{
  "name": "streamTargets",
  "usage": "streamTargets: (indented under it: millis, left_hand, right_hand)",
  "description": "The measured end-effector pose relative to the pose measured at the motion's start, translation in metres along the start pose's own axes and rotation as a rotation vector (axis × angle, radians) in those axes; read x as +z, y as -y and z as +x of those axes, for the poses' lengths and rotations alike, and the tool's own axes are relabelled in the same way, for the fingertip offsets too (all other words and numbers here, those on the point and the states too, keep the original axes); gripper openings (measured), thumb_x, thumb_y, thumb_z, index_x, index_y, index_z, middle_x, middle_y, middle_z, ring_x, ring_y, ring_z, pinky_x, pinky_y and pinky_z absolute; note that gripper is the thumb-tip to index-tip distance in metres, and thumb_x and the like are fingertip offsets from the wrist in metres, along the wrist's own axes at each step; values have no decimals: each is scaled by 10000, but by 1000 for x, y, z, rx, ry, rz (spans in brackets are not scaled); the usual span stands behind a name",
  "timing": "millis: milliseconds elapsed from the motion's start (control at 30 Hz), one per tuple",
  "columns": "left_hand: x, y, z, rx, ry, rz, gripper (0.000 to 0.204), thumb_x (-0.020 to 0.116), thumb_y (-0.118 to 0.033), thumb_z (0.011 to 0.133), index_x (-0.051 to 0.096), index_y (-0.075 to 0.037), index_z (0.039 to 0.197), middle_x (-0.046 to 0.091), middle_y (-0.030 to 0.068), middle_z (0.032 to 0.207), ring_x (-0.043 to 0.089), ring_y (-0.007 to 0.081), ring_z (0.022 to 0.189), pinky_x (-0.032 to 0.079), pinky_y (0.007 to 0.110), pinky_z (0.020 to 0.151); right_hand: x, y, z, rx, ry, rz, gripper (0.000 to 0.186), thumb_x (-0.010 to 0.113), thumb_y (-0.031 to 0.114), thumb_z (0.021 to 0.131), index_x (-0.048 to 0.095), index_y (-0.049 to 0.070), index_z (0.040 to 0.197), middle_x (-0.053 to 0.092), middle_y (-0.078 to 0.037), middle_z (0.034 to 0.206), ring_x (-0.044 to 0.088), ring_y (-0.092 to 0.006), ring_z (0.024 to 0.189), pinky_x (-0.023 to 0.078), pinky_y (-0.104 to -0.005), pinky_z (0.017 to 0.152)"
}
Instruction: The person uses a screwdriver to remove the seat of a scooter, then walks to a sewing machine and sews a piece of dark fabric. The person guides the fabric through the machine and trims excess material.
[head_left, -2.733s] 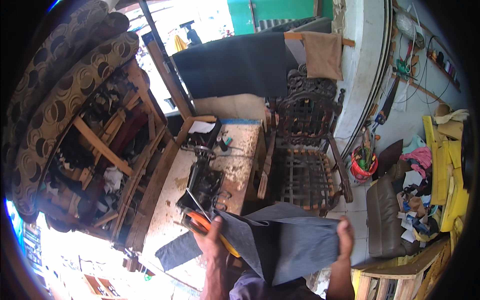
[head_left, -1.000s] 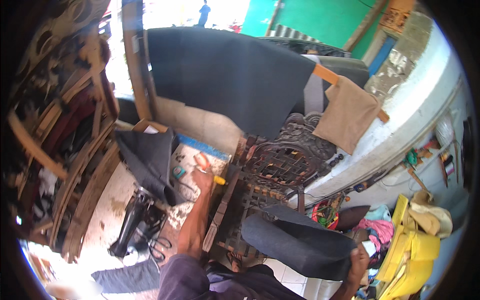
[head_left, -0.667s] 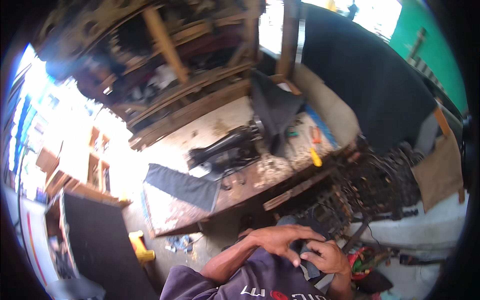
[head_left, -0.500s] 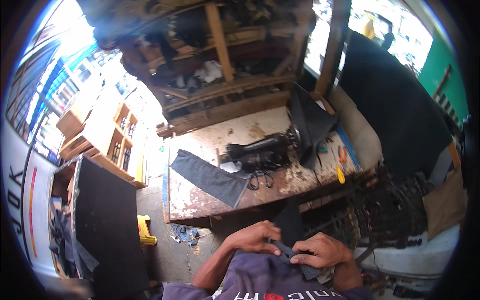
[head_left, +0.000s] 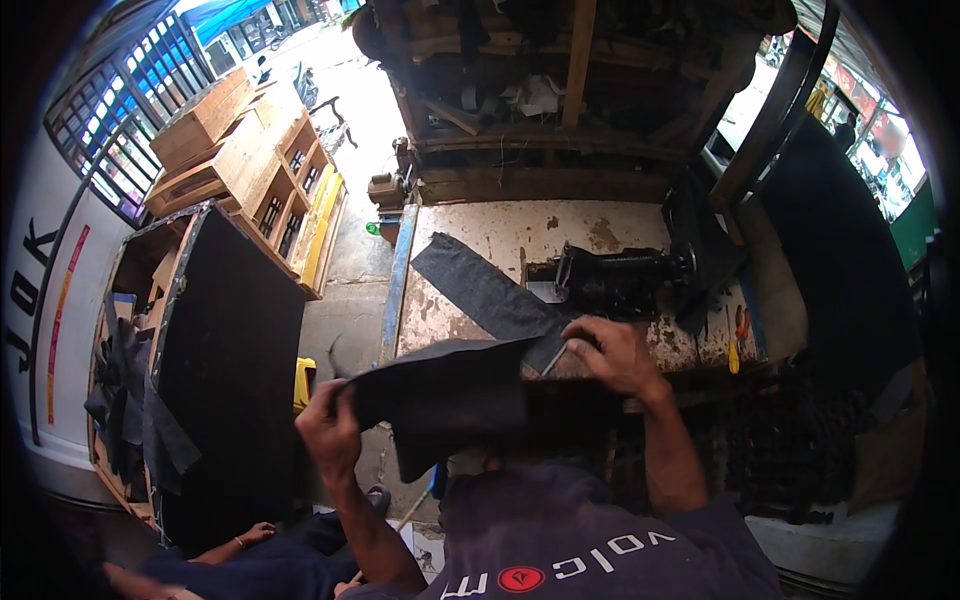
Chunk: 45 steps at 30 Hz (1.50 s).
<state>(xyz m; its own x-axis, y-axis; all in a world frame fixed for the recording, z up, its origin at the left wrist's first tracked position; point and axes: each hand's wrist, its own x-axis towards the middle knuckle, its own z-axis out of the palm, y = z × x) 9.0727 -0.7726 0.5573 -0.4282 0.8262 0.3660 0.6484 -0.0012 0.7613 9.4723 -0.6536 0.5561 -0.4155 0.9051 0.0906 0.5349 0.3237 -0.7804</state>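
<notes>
A wide piece of black fabric (head_left: 450, 395) is stretched in front of my body, its lower part hanging down. My left hand (head_left: 330, 425) is closed on its left end, thumb and fingers pinching the edge. At the other end, over the table's front edge, my right hand (head_left: 615, 355) has its fingers closed at the upper corner. Just behind that corner, a dark grey fabric strip (head_left: 480, 285) lies slantwise on the worn table (head_left: 445, 220); the black piece covers part of its near end. A black sewing machine (head_left: 615, 285) stands on the table beyond my right hand.
A yellow-handled tool (head_left: 735, 357) lies at the table's right end. On the left stand a black-sided box (head_left: 235, 380) with scraps and wooden crates (head_left: 245, 160). Another person's hand (head_left: 258, 533) shows at lower left, close to my left arm. A yellow stool (head_left: 304, 385) is partly hidden.
My hands have moved up from my lap and far apart, spreading the black fabric between them. The view has swung left, bringing another person in at lower left. The scissors no longer show.
</notes>
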Motion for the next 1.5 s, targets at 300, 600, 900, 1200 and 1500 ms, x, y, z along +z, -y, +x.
streamTargets:
  millis: [300,600,900,1200,1500]
  left_hand:
    - [5,2,-26,-267,-251,240,348,685,-244,1060,605,36,869,539,23,694,448,105,694,411,325,632]
    - [70,-26,-48,-280,-140,491,361,684,-212,1060,544,12,815,473,-42,714,405,84,698,361,296,630]
    - [71,56,-25,-452,-33,362,392,695,-279,1055,590,57,883,497,7,733,399,136,700,373,345,603]
    - [41,98,-11,-533,-10,262,388,687,-279,1058,561,21,847,444,-29,737,361,117,694,331,343,589]
    - [56,113,19,-515,70,287,321,696,-257,1053,658,39,935,573,-16,789,459,108,735,418,306,645]
  right_hand:
    - [187,-181,-48,743,604,604,258,678,207,1029,704,36,1221,731,-39,960,688,-129,824,604,-311,715]
    - [379,-373,-101,1297,224,1257,382,590,312,1086,637,62,1371,681,-144,1251,692,-266,1076,629,-432,889]
    - [511,-449,-72,1138,-177,1281,474,555,381,1076,600,101,1455,612,-151,1444,600,-327,1304,491,-473,1130]
    - [537,-450,-56,1021,-690,1772,496,598,381,1030,604,120,1452,617,-141,1461,570,-320,1355,430,-486,1184]
    - [561,-428,-139,916,-767,1973,524,642,382,985,608,138,1448,622,-130,1478,540,-313,1407,369,-499,1238]
